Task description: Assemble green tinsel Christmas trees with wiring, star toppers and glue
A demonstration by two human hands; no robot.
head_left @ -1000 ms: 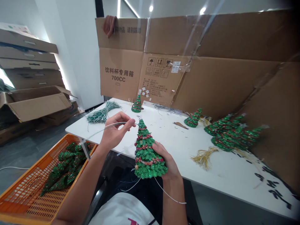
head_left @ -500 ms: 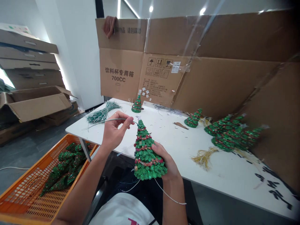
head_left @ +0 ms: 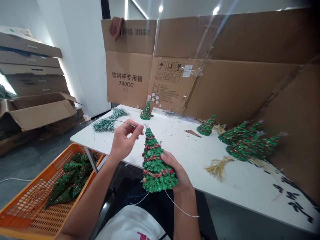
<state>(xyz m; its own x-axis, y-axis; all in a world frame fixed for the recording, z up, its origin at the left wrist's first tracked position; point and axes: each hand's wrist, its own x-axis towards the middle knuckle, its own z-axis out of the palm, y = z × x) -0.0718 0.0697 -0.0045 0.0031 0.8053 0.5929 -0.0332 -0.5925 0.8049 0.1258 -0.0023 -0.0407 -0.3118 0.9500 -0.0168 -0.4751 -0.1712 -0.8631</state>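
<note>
A small green Christmas tree (head_left: 160, 166) with red garlands stands tilted in front of me over the table's near edge. My right hand (head_left: 180, 171) is wrapped round its right side; the fingers behind it are hidden. At the upper left, my left hand (head_left: 126, 138) pinches a thin green wire (head_left: 122, 122) between thumb and fingers, close to the tree's tip. The wire runs from the pinch toward the top of the tree; whether it enters there I cannot tell. Two pale wire ends (head_left: 181, 210) hang out below the tree's base.
On the white table (head_left: 185, 150) lie a bundle of green wires (head_left: 110, 120), yellow ties (head_left: 218, 168), black scraps and several finished-looking trees (head_left: 247, 143). An orange crate (head_left: 37, 213) of trees stands lower left. Cardboard (head_left: 130, 70) walls the table's back.
The pinched wire's loose end has swung from low on the left to a higher line. My left hand has shifted very slightly right; the tree stays nearly still.
</note>
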